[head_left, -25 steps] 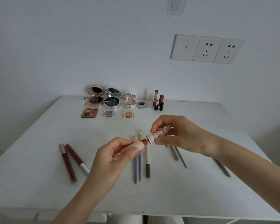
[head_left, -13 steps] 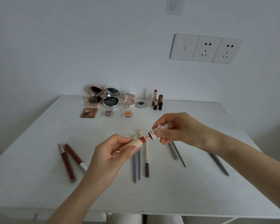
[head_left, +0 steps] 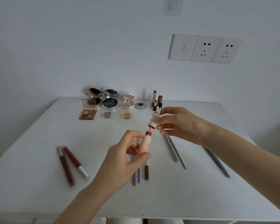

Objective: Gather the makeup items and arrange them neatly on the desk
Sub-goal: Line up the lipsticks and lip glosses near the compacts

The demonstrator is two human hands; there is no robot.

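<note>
My left hand (head_left: 126, 160) grips a small cream lip gloss tube (head_left: 146, 143) with a red neck, held above the middle of the white desk (head_left: 39, 136). My right hand (head_left: 179, 125) pinches its decorated cap (head_left: 154, 118), lifted just clear of the tube, with a pink wand stem showing between them. Two dark red lip glosses (head_left: 68, 164) lie at the left. Several pencils (head_left: 139, 173) lie under my left hand and more pencils (head_left: 174, 151) to the right. Compacts (head_left: 110, 102), eyeshadow pans (head_left: 87, 114) and lipsticks (head_left: 156, 101) stand in rows at the back.
A grey cable grommet (head_left: 140, 105) sits in the desk at the back. Wall sockets (head_left: 204, 49) and a stick-on hook (head_left: 173, 5) are on the wall behind. Another long grey pencil (head_left: 217, 164) lies under my right forearm. The desk's front edge runs along the bottom.
The cap and tube have come apart: my right hand drew the cap up and away, and my left hand tilted the tube more upright.
</note>
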